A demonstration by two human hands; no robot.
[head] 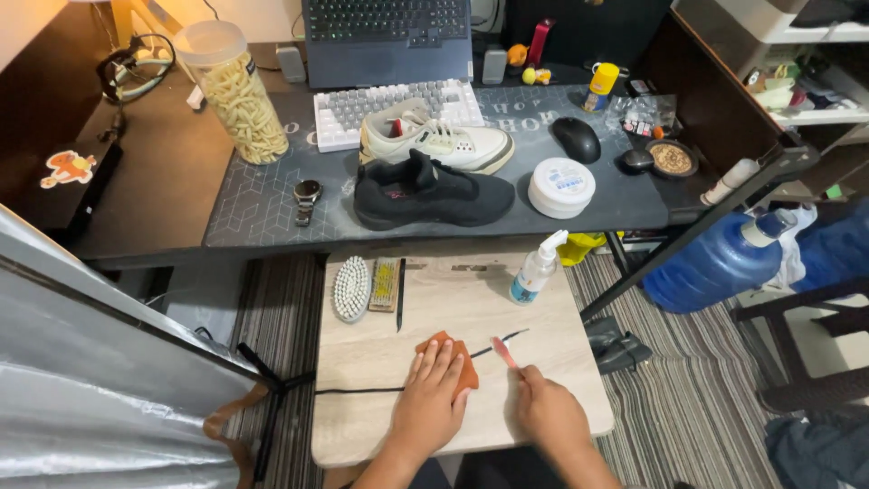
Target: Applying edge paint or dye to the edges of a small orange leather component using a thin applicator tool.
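Head view shows me first the dark desk [181, 172], far ahead of both hands, and on it a black shoe [431, 195] with a white shoe [441, 140] just behind it, a tall jar [233, 91] to the far left and a round white tub [561, 186] to the right. Nearer, directly under the hands, I see the small light wooden table [380, 426]. My left hand [433, 398] lies flat with the fingers spread, pressing on an orange cloth [453, 355], which sticks out beyond the fingertips. A black shoelace [362, 390] runs from under this hand out to the left side. My right hand [549, 413] is just beside the left one, its fingers pinched on a thin pink stick [503, 352] that points up and to the left, close to the cloth. Ahead of the right hand stands a small spray bottle [536, 270]. Ahead of the left hand lie a white oval brush [351, 288], a flat bristle brush [386, 283] and a thin black tool [400, 292], side by side.
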